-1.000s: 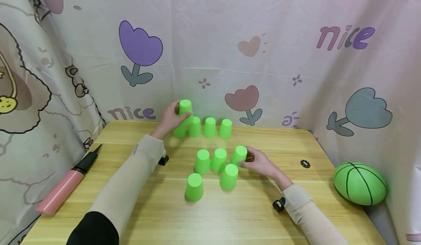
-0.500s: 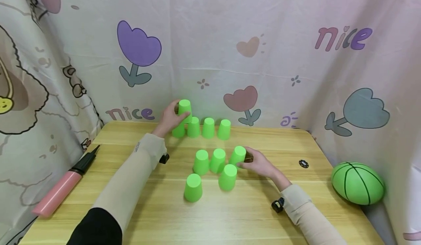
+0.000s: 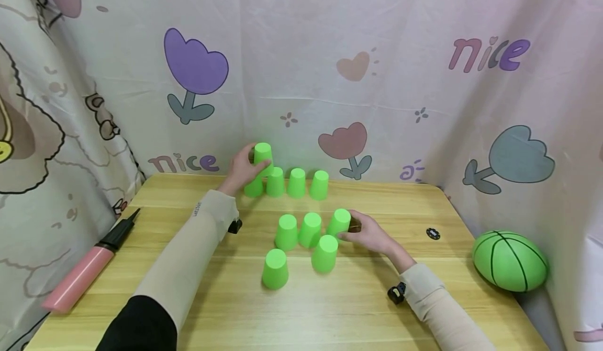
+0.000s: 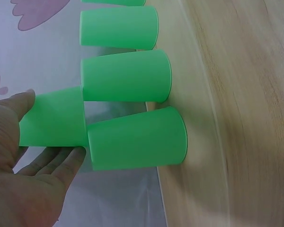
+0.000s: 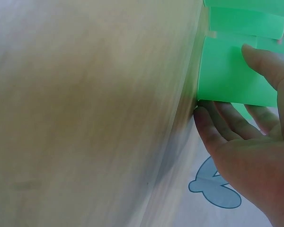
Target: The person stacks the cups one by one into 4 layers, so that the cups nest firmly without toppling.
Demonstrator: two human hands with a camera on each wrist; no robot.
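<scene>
Upside-down green plastic cups stand on the wooden table. At the back left, my left hand (image 3: 240, 171) holds a green cup (image 3: 262, 155) between thumb and fingers, one level above the back row. In the left wrist view this raised cup (image 4: 54, 118) has its rim against the tops of the end cup (image 4: 137, 139) and its neighbour (image 4: 128, 75). My right hand (image 3: 372, 234) grips another cup (image 3: 340, 221) at the right end of the middle row. The right wrist view shows the thumb on this cup's (image 5: 227, 71) near side, fingers along its outer side, its rim at the tabletop.
Two cups (image 3: 286, 232) (image 3: 310, 230) stand left of the right hand's cup; one (image 3: 325, 254) is in front, another (image 3: 275, 270) front left. A pink hand pump (image 3: 85, 275) lies at the left edge, a black chip (image 3: 433, 234) and green ball (image 3: 510, 261) at right. A curtain (image 3: 282, 68) hangs behind.
</scene>
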